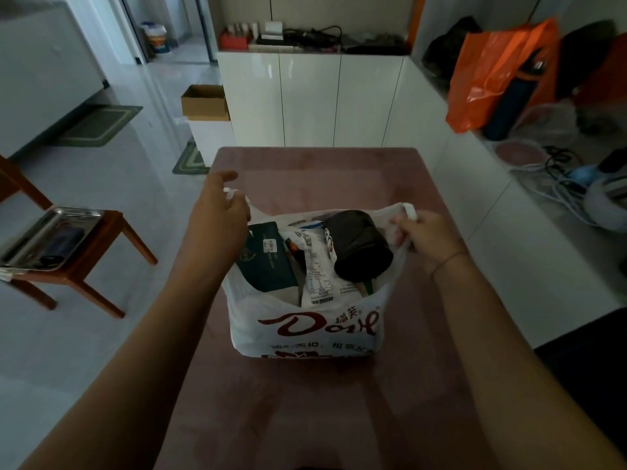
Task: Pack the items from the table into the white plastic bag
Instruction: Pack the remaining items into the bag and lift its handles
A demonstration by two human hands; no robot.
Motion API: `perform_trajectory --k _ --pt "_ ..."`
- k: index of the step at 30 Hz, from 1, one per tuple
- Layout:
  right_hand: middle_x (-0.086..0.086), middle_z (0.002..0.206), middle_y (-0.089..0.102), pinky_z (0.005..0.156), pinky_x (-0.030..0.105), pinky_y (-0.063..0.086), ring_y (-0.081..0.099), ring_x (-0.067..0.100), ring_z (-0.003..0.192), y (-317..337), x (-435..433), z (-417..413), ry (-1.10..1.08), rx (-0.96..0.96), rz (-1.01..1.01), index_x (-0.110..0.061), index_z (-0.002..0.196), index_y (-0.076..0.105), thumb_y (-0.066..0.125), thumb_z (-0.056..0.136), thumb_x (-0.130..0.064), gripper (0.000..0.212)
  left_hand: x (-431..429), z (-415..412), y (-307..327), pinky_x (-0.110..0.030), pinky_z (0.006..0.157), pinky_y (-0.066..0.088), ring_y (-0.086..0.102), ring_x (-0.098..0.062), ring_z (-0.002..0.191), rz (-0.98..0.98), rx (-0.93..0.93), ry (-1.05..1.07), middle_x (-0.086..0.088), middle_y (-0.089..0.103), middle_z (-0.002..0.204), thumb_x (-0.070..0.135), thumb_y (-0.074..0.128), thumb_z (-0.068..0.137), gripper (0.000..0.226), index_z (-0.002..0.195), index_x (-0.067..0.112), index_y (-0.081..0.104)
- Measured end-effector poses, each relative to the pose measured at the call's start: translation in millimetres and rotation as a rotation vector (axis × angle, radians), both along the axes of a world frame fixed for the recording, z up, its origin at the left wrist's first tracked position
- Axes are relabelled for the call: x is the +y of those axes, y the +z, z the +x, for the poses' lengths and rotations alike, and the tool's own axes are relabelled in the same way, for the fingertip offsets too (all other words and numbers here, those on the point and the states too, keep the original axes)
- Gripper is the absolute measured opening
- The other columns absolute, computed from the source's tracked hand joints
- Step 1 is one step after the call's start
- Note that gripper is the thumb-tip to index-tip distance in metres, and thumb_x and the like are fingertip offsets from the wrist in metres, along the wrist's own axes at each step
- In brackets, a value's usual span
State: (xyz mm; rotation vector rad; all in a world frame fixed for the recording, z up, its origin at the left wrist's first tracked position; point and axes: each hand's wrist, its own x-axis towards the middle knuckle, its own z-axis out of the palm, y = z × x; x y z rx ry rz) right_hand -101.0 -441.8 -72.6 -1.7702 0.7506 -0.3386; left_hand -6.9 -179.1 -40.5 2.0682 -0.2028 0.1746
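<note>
The white plastic bag [307, 329] with red lettering stands upright in the middle of the pink table [322, 171]. Inside it I see a dark green box [268, 262], a white printed packet [315, 266] and a black roll [359, 245] on top. My left hand [217, 218] grips the bag's left handle, which shows white at my fingers. My right hand [425, 237] pinches the right handle and pulls it outward. The bag's mouth is spread wide between both hands.
A wooden stool [88, 262] carrying a metal tray [51, 235] stands on the floor at left. White cabinets [312, 96] lie beyond the table, with a cardboard box [205, 101] beside them. An orange bag [498, 72] and cables sit on the counter at right.
</note>
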Motion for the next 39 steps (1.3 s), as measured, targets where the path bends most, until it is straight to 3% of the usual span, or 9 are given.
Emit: perform_trajectory --k 7,11,14,18,21,29,32,35,39 --pt "-0.012 0.040 0.044 0.046 0.017 0.045 0.040 0.002 0.038 50 12 6 0.205 -0.381 -0.007 -0.017 0.072 0.068 0.051 0.089 -0.017 0.024 6 8 17 -0.012 0.043 0.035 0.050 -0.001 0.049 -0.067 -0.107 0.063 0.006 0.059 0.078 0.010 0.042 0.091 0.040 0.129 0.024 0.039" --pt "-0.011 0.066 0.062 0.061 0.015 0.050 0.058 0.000 0.061 33 41 5 0.265 -0.348 -0.189 -0.025 0.076 0.064 0.060 0.085 -0.011 0.018 1 -1 5 -0.015 0.053 0.039 0.056 -0.001 0.072 -0.013 -0.092 -0.057 0.007 0.058 0.082 0.016 0.042 0.093 0.037 0.128 0.027 0.040" --pt "0.006 0.087 0.061 0.075 0.033 0.052 0.060 0.022 0.085 1 58 3 0.399 -0.194 -0.381 -0.012 0.082 0.058 0.063 0.083 -0.007 0.007 -13 -13 -7 -0.007 0.054 0.043 0.054 0.015 0.077 0.051 -0.104 -0.276 0.015 0.056 0.088 0.022 0.043 0.094 0.034 0.128 0.028 0.041" --pt "0.001 0.086 0.064 0.075 0.035 0.053 0.061 0.020 0.083 5 46 4 0.358 -0.229 -0.254 -0.017 0.076 0.051 0.056 0.086 -0.004 0.017 -38 -26 -25 -0.030 0.086 0.049 0.054 -0.006 0.099 0.346 -0.176 -0.723 0.002 0.051 0.133 0.044 0.056 0.081 0.063 0.138 0.041 0.031" --pt "-0.003 0.085 0.073 0.079 0.025 0.057 0.069 0.012 0.087 18 39 2 0.382 -0.343 -0.071 -0.016 0.077 0.056 0.051 0.086 0.004 0.022 -58 -28 -48 -0.048 0.107 0.028 0.034 -0.026 0.131 0.710 -0.244 -0.834 -0.010 0.025 0.154 0.064 0.051 0.077 0.082 0.145 0.043 0.011" --pt "0.005 0.074 0.062 0.072 0.017 0.053 0.062 0.006 0.069 26 39 2 0.424 -0.416 0.001 -0.016 0.071 0.054 0.044 0.080 0.017 0.036 -76 -24 -78 -0.049 0.107 0.024 0.032 -0.037 0.133 0.923 -0.339 -0.802 -0.010 0.018 0.156 0.061 0.036 0.087 0.055 0.140 0.049 0.024" --pt "-0.002 0.080 0.061 0.075 0.020 0.049 0.059 0.003 0.077 22 40 1 0.435 -0.351 -0.170 -0.022 0.072 0.057 0.050 0.081 0.007 0.032 -74 -26 -75 -0.049 0.109 0.022 0.030 -0.038 0.135 0.950 -0.319 -0.800 -0.012 0.011 0.157 0.059 0.034 0.089 0.059 0.143 0.048 0.012" --pt "-0.005 0.102 0.054 0.092 0.032 0.041 0.050 0.008 0.101 5 45 -1 0.436 -0.202 -0.682 -0.025 0.091 0.064 0.060 0.083 -0.021 0.010 -56 -29 -61 -0.047 0.111 0.017 0.025 -0.032 0.138 1.015 -0.283 -0.746 -0.012 0.019 0.155 0.056 0.039 0.088 0.071 0.145 0.041 0.000" --pt "-0.003 0.156 0.016 0.115 0.055 0.004 0.006 0.022 0.143 -30 57 -11 0.555 0.107 -0.933 -0.036 0.130 0.050 0.045 0.080 -0.068 0.059 -7 -31 -31 -0.045 0.091 0.043 0.064 -0.020 0.096 0.971 -0.408 -0.443 -0.001 0.069 0.109 0.048 0.046 0.085 0.059 0.140 0.033 0.032"
